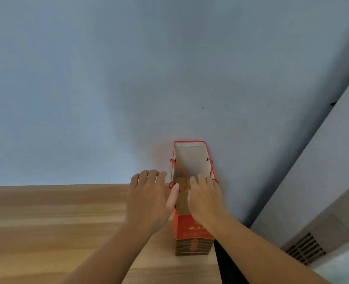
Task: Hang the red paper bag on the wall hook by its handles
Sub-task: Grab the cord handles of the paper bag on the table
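red paper bag (190, 160) probably light, crushable; better grabbed by cord handles (183, 177). left hand (151, 193) spread, right hand (205, 193) loosely open at rim

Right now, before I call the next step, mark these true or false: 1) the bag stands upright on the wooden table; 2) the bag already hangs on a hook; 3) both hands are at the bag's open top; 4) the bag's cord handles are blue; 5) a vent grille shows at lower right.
1) True: the red paper bag stands on the wooden table against the wall.
2) False: it rests on the table; no hook is in view.
3) True: the left hand and right hand are at its mouth.
4) False: the handles are red.
5) True: the vent grille is there.
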